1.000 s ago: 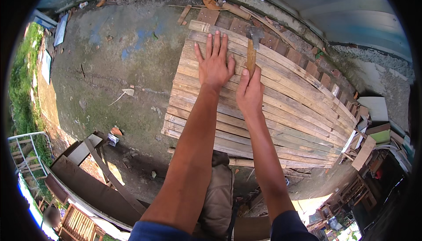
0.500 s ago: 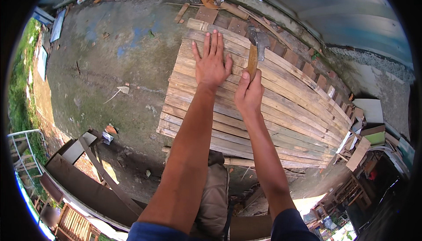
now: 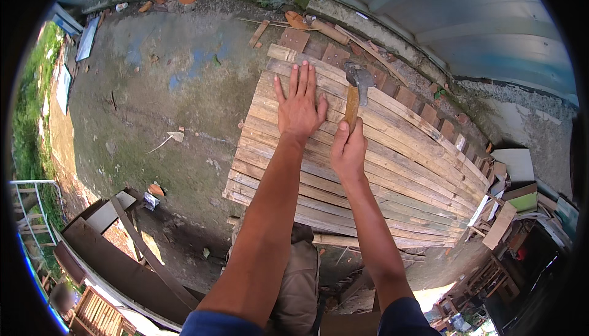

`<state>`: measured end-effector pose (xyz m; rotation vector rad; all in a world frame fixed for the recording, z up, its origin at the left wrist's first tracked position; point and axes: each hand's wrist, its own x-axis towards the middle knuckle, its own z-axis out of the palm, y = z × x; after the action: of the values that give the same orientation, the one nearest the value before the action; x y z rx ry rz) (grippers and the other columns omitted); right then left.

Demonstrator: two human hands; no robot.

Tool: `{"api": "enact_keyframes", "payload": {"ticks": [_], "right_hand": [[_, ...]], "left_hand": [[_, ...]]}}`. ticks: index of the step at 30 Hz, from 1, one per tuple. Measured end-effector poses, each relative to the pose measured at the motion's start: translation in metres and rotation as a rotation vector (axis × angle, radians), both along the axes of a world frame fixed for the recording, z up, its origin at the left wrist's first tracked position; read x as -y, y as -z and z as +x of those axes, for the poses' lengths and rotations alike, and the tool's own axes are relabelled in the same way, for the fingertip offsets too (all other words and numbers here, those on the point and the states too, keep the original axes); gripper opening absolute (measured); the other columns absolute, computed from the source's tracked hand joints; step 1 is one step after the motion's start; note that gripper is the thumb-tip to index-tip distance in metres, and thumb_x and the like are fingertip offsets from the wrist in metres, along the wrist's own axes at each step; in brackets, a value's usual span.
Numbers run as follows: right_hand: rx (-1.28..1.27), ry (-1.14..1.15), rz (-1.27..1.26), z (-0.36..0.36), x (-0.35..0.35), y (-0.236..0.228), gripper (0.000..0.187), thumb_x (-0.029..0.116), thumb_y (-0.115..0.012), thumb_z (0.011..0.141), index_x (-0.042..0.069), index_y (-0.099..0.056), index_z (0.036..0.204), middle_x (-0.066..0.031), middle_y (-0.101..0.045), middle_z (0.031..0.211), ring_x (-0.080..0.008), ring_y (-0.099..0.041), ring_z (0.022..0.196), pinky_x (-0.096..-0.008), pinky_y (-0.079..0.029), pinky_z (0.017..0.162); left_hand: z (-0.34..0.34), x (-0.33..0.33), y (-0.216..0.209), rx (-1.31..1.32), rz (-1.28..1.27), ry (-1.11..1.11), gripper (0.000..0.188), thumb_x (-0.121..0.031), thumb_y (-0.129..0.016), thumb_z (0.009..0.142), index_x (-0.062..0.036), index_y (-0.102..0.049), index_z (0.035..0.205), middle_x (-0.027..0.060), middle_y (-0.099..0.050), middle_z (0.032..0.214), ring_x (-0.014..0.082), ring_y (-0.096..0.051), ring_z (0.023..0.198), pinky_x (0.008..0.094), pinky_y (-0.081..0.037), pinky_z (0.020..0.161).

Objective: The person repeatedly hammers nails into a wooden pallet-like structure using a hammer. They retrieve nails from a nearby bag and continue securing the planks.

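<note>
Green grass (image 3: 35,97) runs along the left edge of the frame, and a slatted light-brown wooden seat (image 3: 100,313) stands at lower left. Next to these, a narrow grey-brown plank (image 3: 153,251) slants beside a wide flat brown board (image 3: 95,247). Grey, moss-stained concrete floor (image 3: 123,164) fills the left half; on it lie a crumpled silvery wrapper (image 3: 150,201) and, farther right, a small off-white triangular scrap (image 3: 176,135) with a thin tail pointing to the lower left.

From the centre of the frame to the right lies a panel of pale tan bamboo slats (image 3: 423,173), set side by side, its wider end on the left and its narrower end on the right. The left hand (image 3: 299,114) rests palm down on its upper left part, the three middle fingers close together, the little finger and thumb spread away. Just right of it, the right hand (image 3: 350,151) is clamped around the yellow-brown wooden handle of a hammer with a grey metal head (image 3: 352,106), the thumb lying along the grip. The head is above the panel's upper edge in the frame; whether it touches anything, I cannot tell.

Along that edge runs a row of reddish-brown wooden blocks (image 3: 428,113). A blue-grey metal sheet (image 3: 454,29) covers the upper right, and a light green piece (image 3: 523,203) lies among scraps at far right.
</note>
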<state>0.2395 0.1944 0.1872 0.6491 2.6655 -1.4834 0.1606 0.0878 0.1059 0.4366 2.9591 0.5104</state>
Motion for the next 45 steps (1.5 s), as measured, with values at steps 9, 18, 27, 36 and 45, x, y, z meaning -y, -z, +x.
{"api": "enact_keyframes", "payload": {"ticks": [9, 18, 27, 36, 45], "right_hand": [[0.123, -0.040, 0.066, 0.000, -0.006, 0.013, 0.031, 0.029, -0.046, 0.108, -0.001, -0.052, 0.104, -0.0265, -0.062, 0.071, -0.0499, -0.065, 0.069, -0.0530, -0.048, 0.060], [-0.088, 0.042, -0.049, -0.006, -0.018, 0.010, 0.035, 0.032, -0.047, 0.109, -0.001, -0.053, 0.100, -0.0192, -0.057, 0.065, -0.0369, -0.058, 0.061, -0.0444, -0.045, 0.056], [-0.062, 0.339, -0.022, 0.091, 0.011, 0.015, 0.034, 0.030, -0.052, 0.107, -0.002, -0.058, 0.115, -0.0228, -0.067, 0.086, -0.0403, -0.068, 0.076, -0.0474, -0.052, 0.068], [0.089, 0.232, 0.424, 0.225, 0.004, 0.006, 0.043, 0.021, -0.065, 0.096, -0.002, -0.055, 0.131, -0.0281, -0.059, 0.116, -0.0462, -0.060, 0.106, -0.0521, -0.051, 0.086], [0.155, 0.318, 0.202, 0.322, 0.046, -0.132, 0.025, 0.019, -0.068, 0.094, 0.001, -0.066, 0.111, -0.0213, -0.065, 0.110, -0.0402, -0.064, 0.105, -0.0469, -0.051, 0.092]], "left_hand": [[0.002, 0.001, 0.003, -0.048, 0.019, 0.003, 0.072, -0.037, -0.042, 0.100, -0.0062, -0.024, 0.162, 0.0075, -0.023, 0.170, 0.0248, -0.017, 0.158, 0.0612, -0.002, 0.125], [0.001, 0.000, -0.002, 0.005, -0.018, 0.014, 0.072, -0.038, -0.041, 0.100, -0.0061, -0.024, 0.162, 0.0068, -0.019, 0.171, 0.0250, -0.013, 0.158, 0.0603, 0.000, 0.126], [-0.002, 0.000, 0.001, -0.106, 0.062, 0.029, 0.068, -0.035, -0.044, 0.101, -0.0059, -0.031, 0.160, 0.0072, -0.023, 0.170, 0.0255, -0.016, 0.158, 0.0580, -0.003, 0.126], [0.092, 0.066, -0.025, 0.308, 0.762, -0.119, 0.038, -0.005, -0.063, 0.094, -0.0020, -0.062, 0.133, 0.0194, -0.052, 0.152, 0.0342, -0.043, 0.146, 0.0465, -0.028, 0.122], [0.223, 0.122, -0.193, 0.830, 1.001, -0.198, 0.018, -0.017, -0.073, 0.097, -0.0024, -0.065, 0.089, 0.0039, -0.069, 0.086, 0.0110, -0.063, 0.081, 0.0258, -0.050, 0.078]]}}
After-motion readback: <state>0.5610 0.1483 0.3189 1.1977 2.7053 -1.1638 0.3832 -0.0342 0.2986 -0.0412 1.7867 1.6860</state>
